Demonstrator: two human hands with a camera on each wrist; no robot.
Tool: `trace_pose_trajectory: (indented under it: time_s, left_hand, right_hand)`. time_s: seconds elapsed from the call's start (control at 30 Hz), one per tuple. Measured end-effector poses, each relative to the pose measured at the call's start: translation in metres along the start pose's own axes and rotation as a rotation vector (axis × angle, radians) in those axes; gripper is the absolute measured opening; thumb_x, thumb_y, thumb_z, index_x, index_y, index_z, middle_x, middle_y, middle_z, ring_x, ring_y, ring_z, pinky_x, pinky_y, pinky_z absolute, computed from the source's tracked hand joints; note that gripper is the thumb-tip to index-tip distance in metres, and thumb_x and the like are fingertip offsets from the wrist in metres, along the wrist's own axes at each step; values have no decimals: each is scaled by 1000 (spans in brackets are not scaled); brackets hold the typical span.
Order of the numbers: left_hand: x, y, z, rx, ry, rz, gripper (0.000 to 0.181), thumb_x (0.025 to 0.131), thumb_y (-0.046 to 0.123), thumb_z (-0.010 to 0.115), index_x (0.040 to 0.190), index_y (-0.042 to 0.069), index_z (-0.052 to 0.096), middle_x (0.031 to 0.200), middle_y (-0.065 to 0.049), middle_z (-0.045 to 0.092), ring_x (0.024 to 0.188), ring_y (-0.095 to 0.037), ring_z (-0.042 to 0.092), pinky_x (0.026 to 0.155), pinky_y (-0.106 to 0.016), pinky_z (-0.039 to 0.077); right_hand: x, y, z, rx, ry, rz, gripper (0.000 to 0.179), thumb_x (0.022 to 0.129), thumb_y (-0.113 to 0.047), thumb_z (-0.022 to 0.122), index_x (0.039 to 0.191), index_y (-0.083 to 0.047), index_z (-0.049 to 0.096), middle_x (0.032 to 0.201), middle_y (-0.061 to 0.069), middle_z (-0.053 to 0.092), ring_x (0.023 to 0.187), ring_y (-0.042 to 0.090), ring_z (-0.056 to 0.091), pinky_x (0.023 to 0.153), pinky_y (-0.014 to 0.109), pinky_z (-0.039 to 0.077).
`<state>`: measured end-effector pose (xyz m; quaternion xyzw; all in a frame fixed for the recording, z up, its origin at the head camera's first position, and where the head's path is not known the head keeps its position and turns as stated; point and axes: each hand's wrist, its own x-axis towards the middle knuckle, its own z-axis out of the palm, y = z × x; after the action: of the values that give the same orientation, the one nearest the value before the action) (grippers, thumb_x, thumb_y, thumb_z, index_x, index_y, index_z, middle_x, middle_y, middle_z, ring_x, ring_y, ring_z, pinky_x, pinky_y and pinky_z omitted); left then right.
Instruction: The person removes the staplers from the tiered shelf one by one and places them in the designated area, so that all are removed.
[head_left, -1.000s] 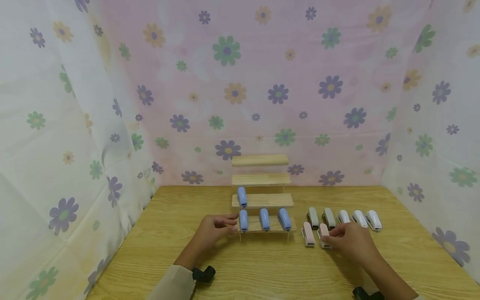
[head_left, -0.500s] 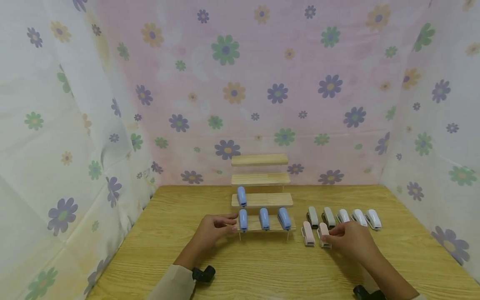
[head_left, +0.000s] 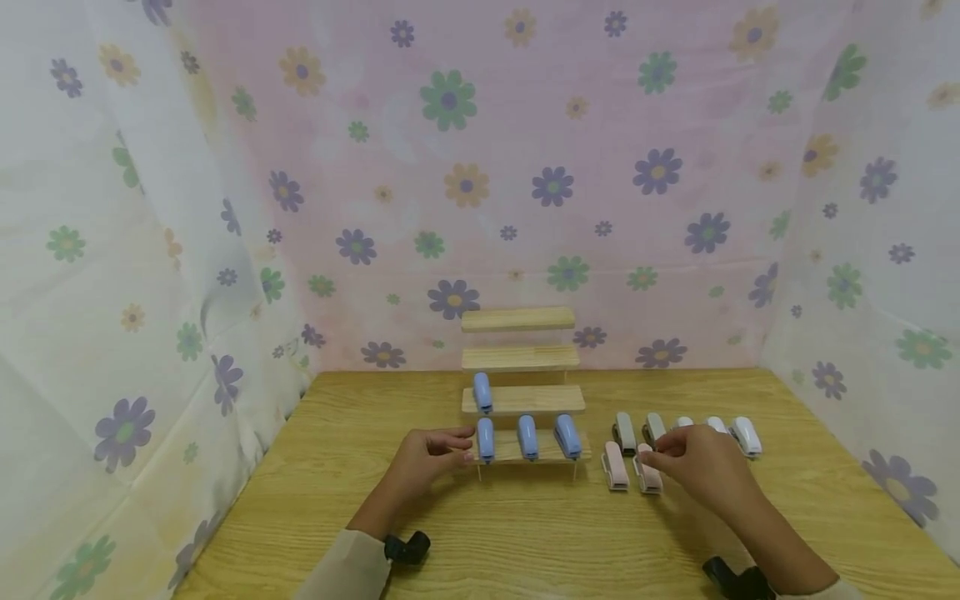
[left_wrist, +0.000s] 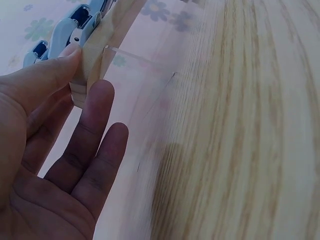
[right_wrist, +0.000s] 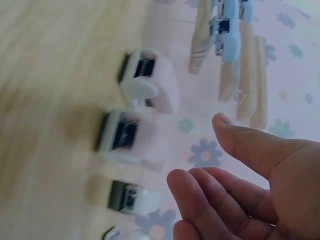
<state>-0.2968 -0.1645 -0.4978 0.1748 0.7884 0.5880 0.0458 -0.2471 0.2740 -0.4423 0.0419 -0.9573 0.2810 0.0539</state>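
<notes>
The left hand (head_left: 425, 460) pinches the left end of the lowest shelf (head_left: 508, 450) of a wooden stand (head_left: 517, 320), its thumb at the front edge, next to the nearest blue stapler (head_left: 486, 439). In the left wrist view two of its fingers reach out below the board, touching nothing.

The right hand (head_left: 707, 462) holds nothing: the right wrist view shows its thumb and fingers apart with a gap between them. Its fingertips hover just beside the right-hand pink stapler (head_left: 650, 475), which rests on the counter (head_left: 525, 542). The other pink stapler (head_left: 616, 467) lies near it on the left, a little apart.

Behind the pink pair are two grey staplers (head_left: 625, 433), and to their right three white staplers (head_left: 746, 436), two of them partly hidden by the right hand.

The stand has four stepped shelves. The lowest carries three blue staplers spaced apart, the rightmost set at a slant; a fourth (head_left: 482, 392) sits at the left end of the second shelf (head_left: 536, 400). Flowered cloth (head_left: 495, 133) hangs behind and on both sides. A black mount (head_left: 408, 548) shows at each wrist.
</notes>
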Motion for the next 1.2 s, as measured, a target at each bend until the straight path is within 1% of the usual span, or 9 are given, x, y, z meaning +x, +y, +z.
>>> trace_pose_trajectory:
  time_s: [0.07, 0.2, 0.33, 0.4, 0.57, 0.67, 0.9, 1.0, 1.2]
  left_hand:
    - [0, 0, 0, -1, 2, -9, 23, 90, 26, 83, 110, 14, 82, 140, -2, 67, 120, -25, 69, 85, -26, 62]
    - [0, 2, 0, -2, 0, -3, 24, 91, 25, 83, 111, 12, 82, 140, -4, 67, 122, -26, 68, 86, -25, 62]
    - [-1, 3, 0, -3, -1, 5, 22, 91, 24, 82, 111, 13, 82, 140, -4, 67, 123, -26, 68, 85, -25, 62]
    - [-1, 3, 0, -1, -3, 4, 22, 91, 25, 82, 111, 14, 82, 140, -4, 67, 123, -26, 68, 85, -25, 62]
    - [0, 3, 0, -4, -3, 3, 23, 90, 27, 83, 110, 15, 82, 140, -2, 67, 127, -26, 65, 87, -25, 61]
    - [-1, 2, 0, -3, 0, 3, 24, 90, 27, 83, 111, 15, 82, 139, -2, 68, 128, -24, 65, 88, -25, 61]
    - [-2, 3, 0, -14, -9, 4, 22, 91, 23, 82, 110, 13, 82, 141, -5, 67, 115, -23, 72, 84, -27, 63]
    - [-2, 3, 0, -20, -13, 3, 22, 92, 23, 82, 111, 13, 82, 141, -6, 66, 115, -23, 72, 84, -27, 63]
    - [-1, 3, -1, -26, -15, 2, 21, 91, 23, 82, 110, 13, 82, 141, -5, 67, 117, -23, 71, 85, -27, 63]
  right_hand:
    - [3, -6, 0, 1, 13, -25, 40, 86, -53, 80, 100, -15, 82, 90, -2, 78, 77, 15, 71, 62, 35, 57]
    - [11, -19, 1, 10, 39, -54, 45, 86, -54, 81, 103, -12, 81, 93, 0, 78, 81, 17, 72, 65, 37, 59]
    - [18, -33, 4, 22, 31, -56, 55, 85, -59, 79, 109, -10, 80, 94, 1, 78, 83, 18, 72, 67, 40, 60]
    - [21, -40, 6, 19, 33, -65, 56, 85, -61, 78, 110, -11, 80, 95, 1, 78, 83, 18, 71, 67, 39, 60]
    - [28, -60, 12, 40, 76, -116, 45, 87, -50, 81, 109, -11, 79, 92, 0, 78, 81, 17, 71, 67, 38, 60]
    - [32, -72, 15, 63, 90, -128, 41, 88, -46, 82, 108, -11, 80, 91, 0, 78, 81, 17, 71, 68, 37, 60]
    - [39, -97, 24, 111, 86, -147, 40, 86, -46, 84, 107, -12, 80, 91, -2, 77, 84, 17, 71, 69, 37, 60]
    - [43, -105, 28, 129, 84, -155, 41, 86, -47, 84, 107, -12, 80, 89, -3, 77, 82, 16, 70, 67, 35, 59]
    - [53, -120, 40, 166, 80, -163, 36, 87, -41, 84, 108, -11, 80, 86, -4, 75, 80, 14, 68, 65, 32, 58]
